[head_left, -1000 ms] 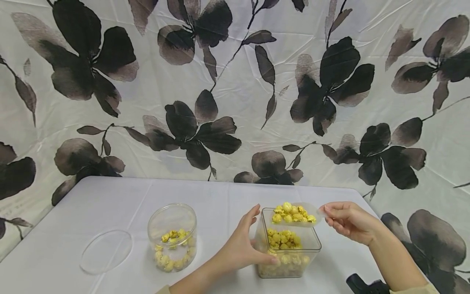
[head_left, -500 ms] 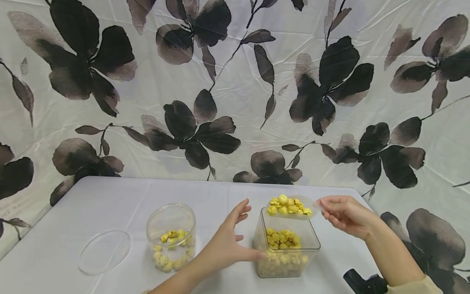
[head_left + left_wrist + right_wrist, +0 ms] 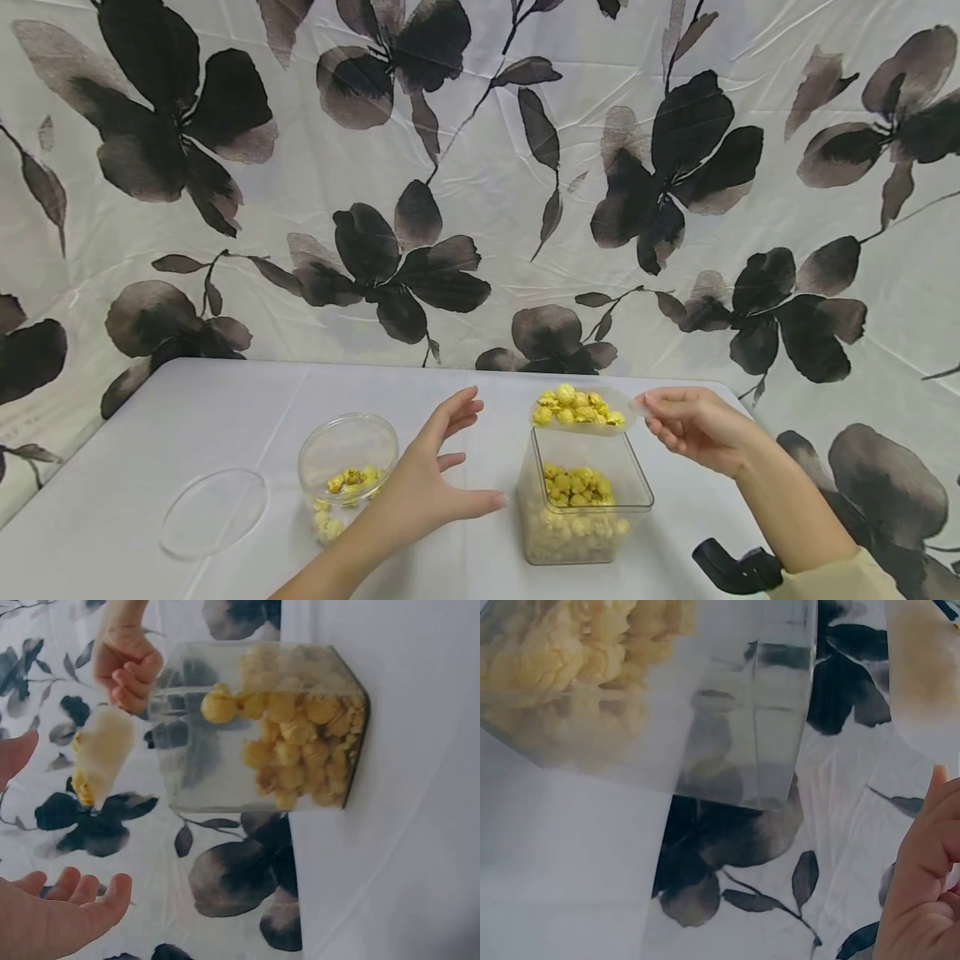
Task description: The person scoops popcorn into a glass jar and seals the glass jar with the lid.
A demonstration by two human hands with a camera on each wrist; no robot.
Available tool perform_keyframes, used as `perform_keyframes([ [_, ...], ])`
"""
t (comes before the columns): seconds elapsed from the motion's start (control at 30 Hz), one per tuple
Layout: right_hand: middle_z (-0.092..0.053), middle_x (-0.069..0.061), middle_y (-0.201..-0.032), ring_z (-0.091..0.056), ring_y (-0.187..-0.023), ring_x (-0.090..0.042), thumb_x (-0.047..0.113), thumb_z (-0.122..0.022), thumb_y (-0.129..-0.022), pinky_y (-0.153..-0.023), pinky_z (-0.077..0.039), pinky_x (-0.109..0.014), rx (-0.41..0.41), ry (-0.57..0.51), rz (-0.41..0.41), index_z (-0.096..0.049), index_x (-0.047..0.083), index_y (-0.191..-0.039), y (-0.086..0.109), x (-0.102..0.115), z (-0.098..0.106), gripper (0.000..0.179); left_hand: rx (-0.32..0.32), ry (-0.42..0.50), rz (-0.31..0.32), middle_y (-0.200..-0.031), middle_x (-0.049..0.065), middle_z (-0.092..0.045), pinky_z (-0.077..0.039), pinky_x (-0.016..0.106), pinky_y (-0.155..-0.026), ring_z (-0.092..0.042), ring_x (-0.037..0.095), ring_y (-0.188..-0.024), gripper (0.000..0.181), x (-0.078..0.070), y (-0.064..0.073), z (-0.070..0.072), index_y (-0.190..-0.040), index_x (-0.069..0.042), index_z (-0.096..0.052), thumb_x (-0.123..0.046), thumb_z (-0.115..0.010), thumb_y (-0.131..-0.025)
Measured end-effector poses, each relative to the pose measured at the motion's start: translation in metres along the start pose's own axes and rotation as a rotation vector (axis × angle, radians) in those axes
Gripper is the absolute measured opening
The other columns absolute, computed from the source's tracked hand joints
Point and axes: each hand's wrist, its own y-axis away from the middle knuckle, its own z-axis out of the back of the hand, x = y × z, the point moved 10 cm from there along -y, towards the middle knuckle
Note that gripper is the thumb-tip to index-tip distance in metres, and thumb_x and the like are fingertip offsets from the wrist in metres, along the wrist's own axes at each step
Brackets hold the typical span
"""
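My right hand point(image 3: 697, 429) pinches the handle of a translucent scoop point(image 3: 111, 742) heaped with yellow popcorn point(image 3: 573, 406). The scoop hangs just above the far rim of a clear square container point(image 3: 588, 450), which holds more popcorn point(image 3: 577, 487). Left of that container, my left hand point(image 3: 420, 492) is in the air, fingers spread and holding nothing. It partly covers a clear round jar point(image 3: 345, 446) with some popcorn point(image 3: 351, 481) in it. In the right wrist view, the curled fingers of the right hand point(image 3: 926, 877) show below the scoop point(image 3: 924, 682).
A clear round lid point(image 3: 213, 514) lies flat on the white table point(image 3: 450, 400), left of the jar. A black object point(image 3: 738, 567) is at the front right, beside the right sleeve. Behind the table hangs a floral cloth point(image 3: 525, 192).
My left hand has let go of the square container and moved left towards the round jar. The right hand has raised the loaded scoop and shifted it slightly left.
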Motion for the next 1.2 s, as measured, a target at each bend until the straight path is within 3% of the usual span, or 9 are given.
perform_keyframes([
  [0.37, -0.064, 0.001, -0.074, -0.056, -0.062, -0.004, 0.007, -0.052, -0.095, -0.058, -0.048, -0.012, -0.013, 0.012, 0.004, -0.069, 0.007, -0.093, -0.013, 0.005, -0.017, 0.017, -0.058, -0.073, -0.063, -0.140, -0.004, -0.039, -0.041, 0.042, -0.098, -0.036, 0.015, -0.130, 0.095, -0.014, 0.008, 0.039, -0.143, -0.026, -0.030, -0.015, -0.085, -0.066],
  [0.53, -0.063, 0.001, -0.072, -0.056, -0.060, -0.004, 0.006, -0.053, -0.094, -0.057, -0.047, -0.012, -0.040, 0.011, -0.004, -0.069, 0.008, -0.091, -0.021, 0.005, -0.024, 0.016, -0.076, -0.112, -0.109, -0.139, -0.002, -0.039, -0.044, 0.027, -0.095, -0.037, 0.014, -0.128, 0.094, -0.017, 0.013, 0.061, -0.143, -0.025, -0.029, -0.012, -0.084, -0.067],
  [0.83, -0.060, 0.001, -0.067, -0.053, -0.055, -0.003, 0.002, -0.046, -0.096, -0.050, -0.043, -0.011, -0.072, 0.042, -0.009, -0.067, 0.008, -0.088, -0.036, 0.002, -0.036, 0.023, -0.102, -0.352, -0.242, -0.137, -0.005, -0.044, -0.038, 0.012, -0.090, -0.037, 0.001, -0.123, 0.100, -0.023, 0.033, 0.097, -0.144, -0.030, -0.027, -0.010, -0.085, -0.066],
  [1.07, -0.058, 0.001, -0.064, -0.051, -0.053, -0.003, 0.001, -0.043, -0.096, -0.048, -0.041, -0.011, -0.100, 0.063, -0.029, -0.065, 0.008, -0.088, -0.050, -0.002, -0.047, 0.024, -0.154, -0.472, -0.190, -0.134, -0.010, -0.044, -0.035, 0.009, -0.084, -0.033, -0.008, -0.121, 0.107, 0.001, 0.039, 0.129, -0.147, -0.028, -0.023, -0.015, -0.087, -0.062],
  [1.2, -0.058, 0.001, -0.063, -0.050, -0.052, -0.003, 0.002, -0.044, -0.096, -0.047, -0.039, -0.011, -0.109, 0.076, -0.038, -0.064, 0.007, -0.088, -0.058, -0.004, -0.053, 0.022, -0.170, -0.459, -0.139, -0.137, -0.005, -0.042, -0.034, 0.007, -0.082, -0.031, -0.011, -0.121, 0.109, 0.022, 0.042, 0.147, -0.148, -0.026, -0.020, -0.010, -0.086, -0.063],
])
